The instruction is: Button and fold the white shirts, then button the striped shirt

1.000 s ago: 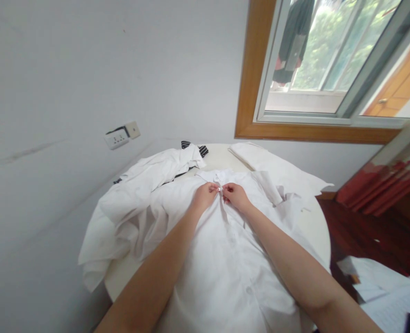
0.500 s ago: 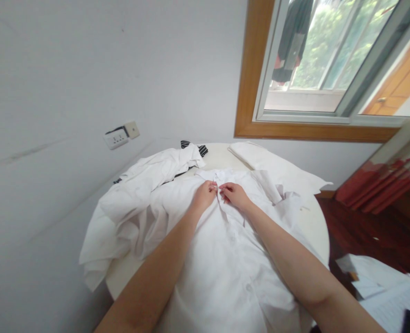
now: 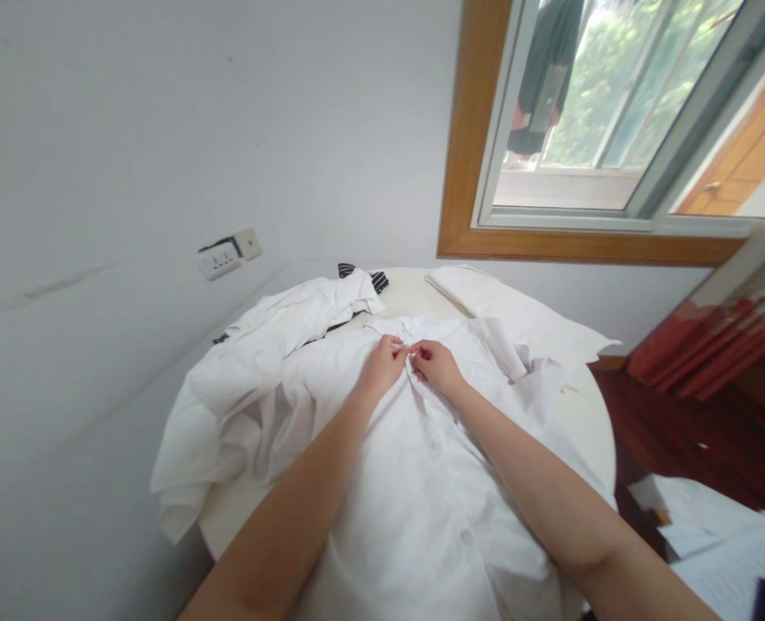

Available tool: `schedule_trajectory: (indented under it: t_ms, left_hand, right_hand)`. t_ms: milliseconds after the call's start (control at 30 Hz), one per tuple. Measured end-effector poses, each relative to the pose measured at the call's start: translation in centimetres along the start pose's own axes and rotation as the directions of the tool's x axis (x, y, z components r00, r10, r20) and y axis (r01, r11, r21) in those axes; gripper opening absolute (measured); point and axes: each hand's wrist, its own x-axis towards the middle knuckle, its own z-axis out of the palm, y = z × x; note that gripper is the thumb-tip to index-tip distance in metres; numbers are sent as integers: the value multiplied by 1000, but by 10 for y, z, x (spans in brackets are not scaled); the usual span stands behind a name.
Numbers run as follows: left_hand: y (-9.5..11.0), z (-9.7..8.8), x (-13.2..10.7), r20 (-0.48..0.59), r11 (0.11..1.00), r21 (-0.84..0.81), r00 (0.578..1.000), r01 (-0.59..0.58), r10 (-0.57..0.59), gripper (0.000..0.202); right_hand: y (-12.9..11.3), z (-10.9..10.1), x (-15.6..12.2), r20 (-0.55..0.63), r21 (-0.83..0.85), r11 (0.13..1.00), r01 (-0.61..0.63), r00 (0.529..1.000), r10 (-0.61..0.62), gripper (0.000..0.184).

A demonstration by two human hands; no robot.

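A white button-up shirt (image 3: 414, 483) lies front side up over a round white table (image 3: 592, 414), its collar toward the wall. Both hands meet at the button placket just below the collar. My left hand (image 3: 385, 362) pinches the shirt's edge there between thumb and fingers. My right hand (image 3: 435, 362) is closed in a pinch on the same spot, its fingertips touching those of the left. The button between them is too small to make out. Lower on the placket a button (image 3: 466, 536) shows.
More white clothing (image 3: 279, 319) is heaped on the left, with a black striped cloth (image 3: 379, 280) behind it. A folded white cloth (image 3: 504, 302) lies at the back right. The wall with a socket (image 3: 219, 259) borders the table; papers (image 3: 731, 552) are at lower right.
My right hand has shifted slightly left, so its fingertips now meet those of my left hand at the placket. The shirt lies as before.
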Motion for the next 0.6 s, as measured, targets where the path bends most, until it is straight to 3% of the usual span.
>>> schedule_trajectory:
  t_ms: [267,433,600]
  left_hand:
    - [0,0,0,-12,1000,2,1000,22,-22,22]
    - [3,-2,-1,-18,999,-2,999,37,-37,23]
    - [5,-3,-2,-25,999,-14,998,50,-50,24]
  right_hand:
    - [-6,-1,-3,-39,-180,983,45,998,-53,24]
    - [-9,-4,-6,-89,-396,910,121,982,-169,18]
    - [-12,-6,-6,-62,-446,891,79,991,-119,18]
